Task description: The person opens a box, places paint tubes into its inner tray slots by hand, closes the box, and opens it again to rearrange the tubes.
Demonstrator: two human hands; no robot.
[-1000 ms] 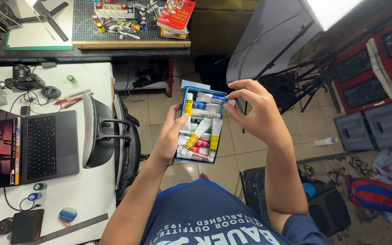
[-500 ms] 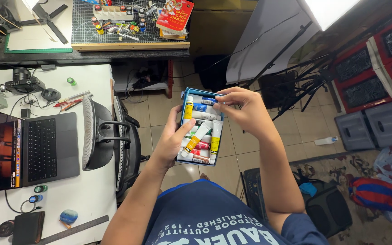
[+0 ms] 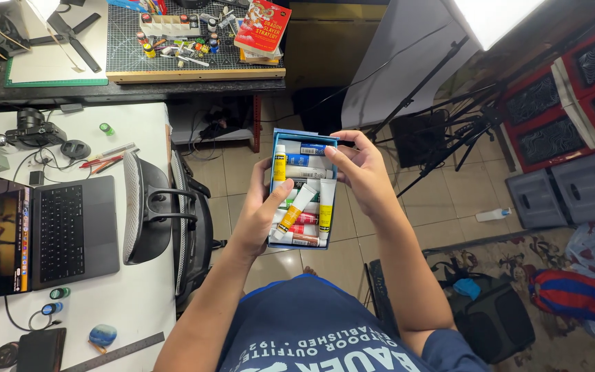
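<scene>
1. Two bare hands are raised in front of the chest, forearms converging upward from the blue printed shirt (image 3: 311,331).
2. The left hand (image 3: 262,210) is curled around the left long side of the open blue rectangular cardboard box of paint tubes (image 3: 275,141); the thumb is laid across the tubes inside, the other fingers hidden beneath. The box is thus gripped, held above the tiled floor (image 3: 442,200) and just right of the grey mesh office chair (image 3: 156,207).
3. The right hand (image 3: 363,172) is placed at the box's upper right edge, fingers bent and drawn together, fingertips (image 3: 330,153) touching the tube ends there. Whether a tube is actually pinched cannot be told.
4. The box's long axis runs away from the body, nearly vertical in frame. Most tubes lie crosswise; a yellow-labelled white tube (image 3: 296,207) lies diagonally on top, and another yellow tube (image 3: 326,207) lies lengthwise.
5. The white desk (image 3: 139,296) with open grey laptop (image 3: 56,231) is seen at left, well apart from the hands.
</scene>
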